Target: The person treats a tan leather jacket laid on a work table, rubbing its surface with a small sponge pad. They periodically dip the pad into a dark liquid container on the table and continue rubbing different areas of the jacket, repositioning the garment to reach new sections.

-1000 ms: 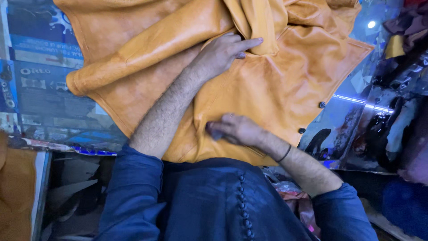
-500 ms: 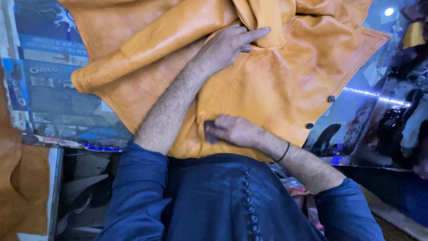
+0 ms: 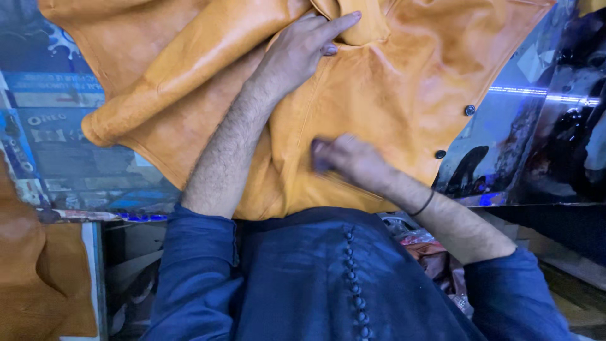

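Observation:
A tan leather jacket (image 3: 404, 76) lies spread over a counter in front of me. My left hand (image 3: 303, 50) reaches up and rests flat on it near the collar fold, index finger stretched out, holding nothing. Closer to my body, my right hand (image 3: 353, 161) presses on the jacket's lower part with curled fingers. It is blurred, and a small dark patch (image 3: 320, 158) shows at its fingertips; I cannot tell whether that is something held or a shadow. A thin black band (image 3: 424, 203) circles my right wrist.
Two dark buttons (image 3: 469, 110) sit along the jacket's right edge. The counter's glass top (image 3: 543, 145) at the right is dark and reflective, with a blue light strip. Printed blue packaging (image 3: 57, 126) shows at the left. Another brown leather piece (image 3: 31, 278) lies at the lower left.
My right hand has shifted a little up over the jacket's lower part and is now blurred. My left hand stays by the collar fold, index finger still extended.

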